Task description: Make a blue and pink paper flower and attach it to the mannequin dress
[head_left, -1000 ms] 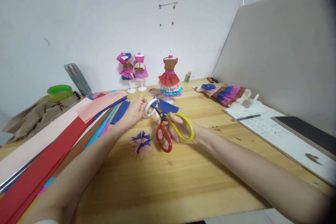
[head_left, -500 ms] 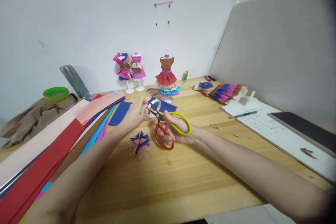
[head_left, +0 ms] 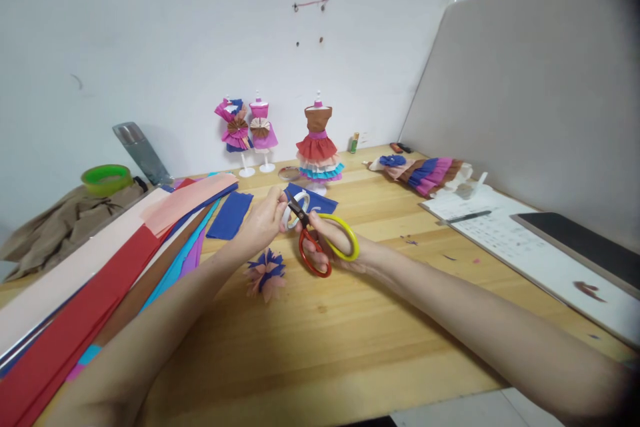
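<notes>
My left hand (head_left: pixel 265 217) is closed on a white tape roll (head_left: pixel 302 199), holding it up over the middle of the table. My right hand (head_left: pixel 333 240) grips scissors with a yellow handle loop (head_left: pixel 354 240) and a red one (head_left: pixel 306 265). The dark blades lie at the roll, close to my left fingertips. Whether tape is between the blades is too small to tell. Below my left hand a blue and peach paper flower (head_left: pixel 267 273) rests on the wood. Blue paper pieces (head_left: pixel 230 215) lie left of and behind the hands.
Colored paper strips (head_left: pixel 115 273) cover the left side, beside a cloth (head_left: pixel 55 227) and a green tape roll (head_left: pixel 107 179). Small dress forms (head_left: pixel 319 140) stand at the back. At the right are a paper dress (head_left: pixel 425 173), a white board (head_left: pixel 505 247) and a dark tablet (head_left: pixel 585 240).
Both hands have shifted slightly to the right with the tape roll. The scissors have turned a little, and their handle loops look closer together.
</notes>
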A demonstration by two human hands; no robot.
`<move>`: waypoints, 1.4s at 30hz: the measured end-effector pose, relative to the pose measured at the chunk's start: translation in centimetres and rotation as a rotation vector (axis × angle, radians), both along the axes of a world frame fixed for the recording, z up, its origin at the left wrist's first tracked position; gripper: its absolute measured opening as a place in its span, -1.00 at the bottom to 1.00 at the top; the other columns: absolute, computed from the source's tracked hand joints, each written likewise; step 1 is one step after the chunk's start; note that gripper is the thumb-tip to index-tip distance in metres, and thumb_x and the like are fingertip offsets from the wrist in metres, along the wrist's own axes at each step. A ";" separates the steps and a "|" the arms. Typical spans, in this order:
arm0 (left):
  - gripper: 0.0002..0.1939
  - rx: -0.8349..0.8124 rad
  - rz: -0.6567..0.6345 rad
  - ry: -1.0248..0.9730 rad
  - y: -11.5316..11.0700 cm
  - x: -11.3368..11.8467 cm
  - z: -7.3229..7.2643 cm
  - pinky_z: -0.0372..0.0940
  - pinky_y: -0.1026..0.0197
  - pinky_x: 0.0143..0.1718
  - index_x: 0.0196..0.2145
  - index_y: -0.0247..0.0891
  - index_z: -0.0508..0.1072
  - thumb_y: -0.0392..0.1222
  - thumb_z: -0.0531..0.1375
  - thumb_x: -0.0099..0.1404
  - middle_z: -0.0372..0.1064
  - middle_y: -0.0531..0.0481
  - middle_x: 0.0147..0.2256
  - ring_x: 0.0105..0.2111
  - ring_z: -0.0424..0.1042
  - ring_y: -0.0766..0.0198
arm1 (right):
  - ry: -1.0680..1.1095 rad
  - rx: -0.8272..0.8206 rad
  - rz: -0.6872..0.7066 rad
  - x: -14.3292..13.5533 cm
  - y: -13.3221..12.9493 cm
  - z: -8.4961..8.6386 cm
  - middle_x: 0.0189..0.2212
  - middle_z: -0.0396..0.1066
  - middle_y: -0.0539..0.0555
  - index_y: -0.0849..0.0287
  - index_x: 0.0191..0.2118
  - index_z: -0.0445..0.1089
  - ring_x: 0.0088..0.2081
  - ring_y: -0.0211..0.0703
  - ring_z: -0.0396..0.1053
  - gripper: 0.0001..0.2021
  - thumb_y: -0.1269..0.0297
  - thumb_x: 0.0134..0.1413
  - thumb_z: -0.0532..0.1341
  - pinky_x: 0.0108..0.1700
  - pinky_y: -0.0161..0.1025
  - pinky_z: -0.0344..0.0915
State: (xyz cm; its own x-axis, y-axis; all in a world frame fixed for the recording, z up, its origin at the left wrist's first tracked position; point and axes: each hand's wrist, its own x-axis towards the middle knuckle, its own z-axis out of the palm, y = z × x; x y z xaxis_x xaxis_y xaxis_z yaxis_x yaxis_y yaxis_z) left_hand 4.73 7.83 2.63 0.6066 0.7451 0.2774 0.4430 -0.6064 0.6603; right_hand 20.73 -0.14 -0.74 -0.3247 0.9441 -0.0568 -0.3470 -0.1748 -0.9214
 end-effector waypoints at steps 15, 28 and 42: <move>-0.88 0.280 0.294 0.223 2.3 -1.7 1.3 0.25 0.17 -0.31 -0.24 -0.25 0.23 -0.27 -0.08 0.36 0.40 -0.08 -0.41 -0.41 0.44 0.16 | -0.655 0.272 0.001 1.2 -0.2 0.7 -0.70 0.15 -0.17 0.14 -0.40 0.22 -0.73 -0.41 0.03 -0.62 -0.09 -0.02 0.24 -0.69 -0.41 -0.02; -0.86 0.089 0.072 0.313 3.0 -2.2 1.3 0.20 0.27 -0.50 -0.33 -0.24 0.30 -0.26 -0.04 0.32 0.31 0.05 -0.60 -0.62 0.34 0.28 | -1.559 0.640 -0.168 2.3 -1.1 2.5 -0.52 0.43 0.14 0.17 -0.40 0.45 -0.49 -0.11 0.33 -0.89 0.31 0.04 0.18 -0.43 -0.22 0.08; -0.80 -0.361 -0.229 -0.239 -1.1 -2.5 6.1 0.08 0.41 -0.67 -0.35 -0.26 0.24 -0.08 0.14 0.24 0.25 0.17 -0.71 -0.73 0.20 0.45 | -0.890 1.162 -0.619 -1.4 0.2 6.8 -0.45 0.43 0.06 0.14 -0.32 0.44 -0.45 -0.20 0.31 -0.93 0.33 0.16 0.20 -0.39 -0.25 0.24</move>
